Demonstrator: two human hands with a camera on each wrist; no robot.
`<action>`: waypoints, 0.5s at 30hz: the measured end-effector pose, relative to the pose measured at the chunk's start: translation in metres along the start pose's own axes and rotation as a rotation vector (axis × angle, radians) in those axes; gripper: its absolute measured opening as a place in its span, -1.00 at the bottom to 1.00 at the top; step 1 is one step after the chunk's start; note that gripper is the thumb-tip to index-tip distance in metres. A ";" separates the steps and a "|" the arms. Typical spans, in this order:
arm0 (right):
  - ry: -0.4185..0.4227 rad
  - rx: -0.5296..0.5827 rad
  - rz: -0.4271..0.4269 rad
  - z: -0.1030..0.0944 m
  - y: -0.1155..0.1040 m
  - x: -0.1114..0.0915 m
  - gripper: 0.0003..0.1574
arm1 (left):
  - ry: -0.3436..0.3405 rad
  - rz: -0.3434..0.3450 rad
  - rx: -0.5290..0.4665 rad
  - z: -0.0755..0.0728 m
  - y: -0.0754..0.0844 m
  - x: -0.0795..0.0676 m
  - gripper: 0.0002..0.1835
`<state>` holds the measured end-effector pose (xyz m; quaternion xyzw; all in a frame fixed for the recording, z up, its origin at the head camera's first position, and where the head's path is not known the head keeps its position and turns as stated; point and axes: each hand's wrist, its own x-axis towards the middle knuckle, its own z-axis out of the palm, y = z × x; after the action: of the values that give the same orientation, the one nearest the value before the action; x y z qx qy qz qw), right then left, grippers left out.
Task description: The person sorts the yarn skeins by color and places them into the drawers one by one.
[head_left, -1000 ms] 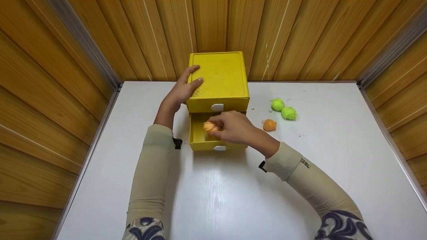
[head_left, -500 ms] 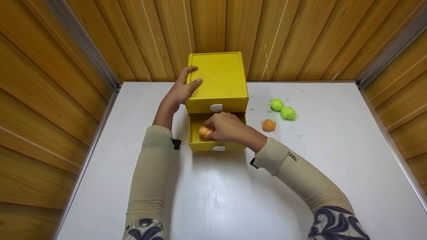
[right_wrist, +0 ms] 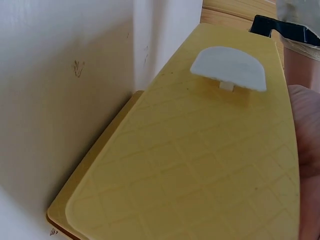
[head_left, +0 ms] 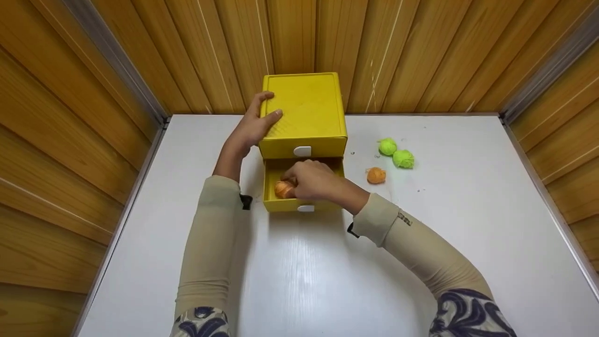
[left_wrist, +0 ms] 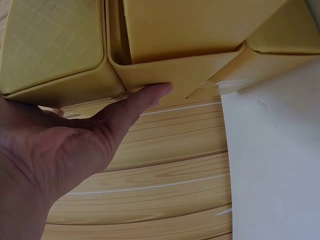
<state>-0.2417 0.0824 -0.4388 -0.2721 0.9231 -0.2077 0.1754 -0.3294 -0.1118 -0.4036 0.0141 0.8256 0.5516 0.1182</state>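
Note:
A yellow two-drawer cabinet stands at the back of the white table. Its lower drawer is pulled out. My right hand reaches down into that drawer, fingers and thumb around a small orange yarn ball near its left front corner. In the right wrist view the drawer front with its white pull tab hides most of this hand. My left hand presses against the cabinet's left side, thumb and a fingertip over the top edge. The left wrist view shows a straight digit along the cabinet.
Two lime green yarn balls lie on the table right of the cabinet. A second orange yarn ball sits nearer the drawer. Wood-patterned walls enclose the back and sides of the table.
My right hand has moved left and down into the lower drawer with the orange yarn ball. The left hand stays on the cabinet's side.

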 end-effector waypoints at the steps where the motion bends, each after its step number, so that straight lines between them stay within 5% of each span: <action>1: 0.000 0.000 -0.001 0.000 0.000 0.000 -0.50 | 0.003 -0.002 0.002 0.000 0.000 0.000 -0.39; 15: 0.104 0.090 -0.016 -0.014 0.004 -0.018 -0.48 | 0.018 -0.016 0.014 0.000 0.002 -0.002 -0.38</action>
<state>-0.2349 0.0998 -0.4251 -0.2601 0.9185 -0.2642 0.1374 -0.3281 -0.1118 -0.4015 0.0033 0.8304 0.5451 0.1152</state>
